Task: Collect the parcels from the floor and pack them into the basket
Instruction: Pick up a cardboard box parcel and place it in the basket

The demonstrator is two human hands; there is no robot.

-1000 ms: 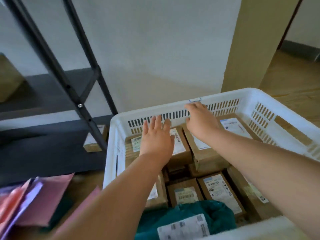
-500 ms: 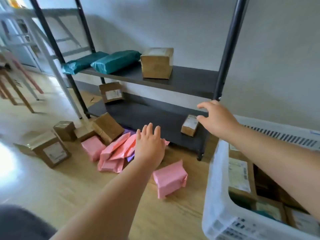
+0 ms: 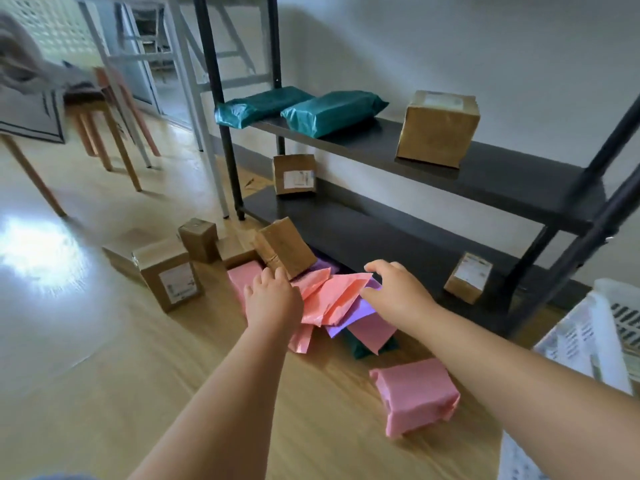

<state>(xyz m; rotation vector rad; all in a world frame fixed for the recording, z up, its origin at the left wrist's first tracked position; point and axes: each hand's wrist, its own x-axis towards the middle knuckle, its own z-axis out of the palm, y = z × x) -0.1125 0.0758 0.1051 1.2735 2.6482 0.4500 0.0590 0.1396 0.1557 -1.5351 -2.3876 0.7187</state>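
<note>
Starting at the left of the floor (image 3: 86,358), I see a labelled cardboard box (image 3: 169,275) and a smaller plain box (image 3: 199,239) standing upright. I'd judge both stiff and fairly light, best taken by two opposite faces.

Next is a tilted cardboard box (image 3: 285,247), propped on the edge of the heap. My left hand (image 3: 273,299) hovers just in front of it with the fingers loosely bent and nothing in them. I cannot tell whether the fingertips touch the box.

The heap itself is a pile of flat pink mailers (image 3: 332,296) over a purple mailer (image 3: 356,313). These look thin, floppy and slick, so they would likely slide apart if pinched at one corner. I'd gather them as a stack, one hand under each side.

My right hand (image 3: 398,292) arches over the far side of the heap, fingers spread and empty.

Nearer me lies a plump pink wrapped parcel (image 3: 415,396). It looks soft, and I'd grip it round its middle.

The white basket (image 3: 581,337) shows at the right edge, near the heap.
</note>
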